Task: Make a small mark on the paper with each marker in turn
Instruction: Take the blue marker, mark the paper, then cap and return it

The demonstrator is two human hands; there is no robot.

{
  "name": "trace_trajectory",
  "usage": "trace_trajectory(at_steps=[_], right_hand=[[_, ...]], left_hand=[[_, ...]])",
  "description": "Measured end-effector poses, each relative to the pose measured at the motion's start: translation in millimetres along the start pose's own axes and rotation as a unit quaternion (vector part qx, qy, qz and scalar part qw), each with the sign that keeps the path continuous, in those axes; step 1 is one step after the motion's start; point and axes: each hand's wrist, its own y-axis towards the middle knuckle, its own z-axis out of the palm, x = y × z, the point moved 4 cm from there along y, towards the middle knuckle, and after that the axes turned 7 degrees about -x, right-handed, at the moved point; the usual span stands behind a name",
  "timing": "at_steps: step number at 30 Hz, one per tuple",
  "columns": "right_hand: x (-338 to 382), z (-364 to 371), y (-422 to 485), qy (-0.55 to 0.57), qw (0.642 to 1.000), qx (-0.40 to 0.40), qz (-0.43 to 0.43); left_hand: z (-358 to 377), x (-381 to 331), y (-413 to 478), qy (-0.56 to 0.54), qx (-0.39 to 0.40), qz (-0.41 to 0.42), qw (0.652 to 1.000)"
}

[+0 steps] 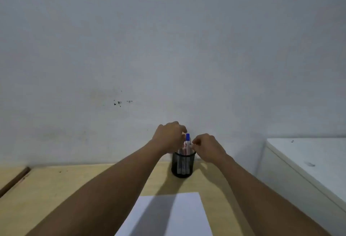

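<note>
Wooden desk point(56, 189) — hands perhaps gripping marker point(187, 140)

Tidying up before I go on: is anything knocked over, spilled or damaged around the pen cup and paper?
Nothing is spilled or tipped. The mesh pen cup stands upright on the desk with markers in it, and the paper lies flat and unmarked. Only oddity: a few dark specks on the wall, left of the hands.

Markers point(187, 143) stand in a holder point(183, 166) between and below both hands; paper point(187, 215) lies nearer on the surface point(56, 194); a cabinet point(307, 162) stands right.
</note>
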Motion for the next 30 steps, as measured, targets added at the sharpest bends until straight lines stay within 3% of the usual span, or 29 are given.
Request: trace_trajectory(at_steps=[7, 14, 21, 25, 30], right_hand=[[-5, 26, 30, 0.055, 0.997, 0.018, 0.048], [-2, 13, 19, 0.154, 0.983, -0.055, 0.084], [55, -52, -12, 0.207, 0.975, -0.083, -0.002], [96, -83, -41, 0.267, 0.961, -0.051, -0.047], [146, -93, -86, 0.249, 0.963, -0.034, -0.103]], left_hand=[[37, 10, 27, -0.006, 0.011, 0.008, 1.000], [23, 8, 25, -0.076, -0.049, -0.043, 0.995], [-58, 4, 12, -0.291, -0.100, -0.117, 0.944], [-117, 6, -14, -0.308, -0.140, -0.133, 0.932], [-169, 20, -65, -0.299, -0.174, -0.146, 0.927]])
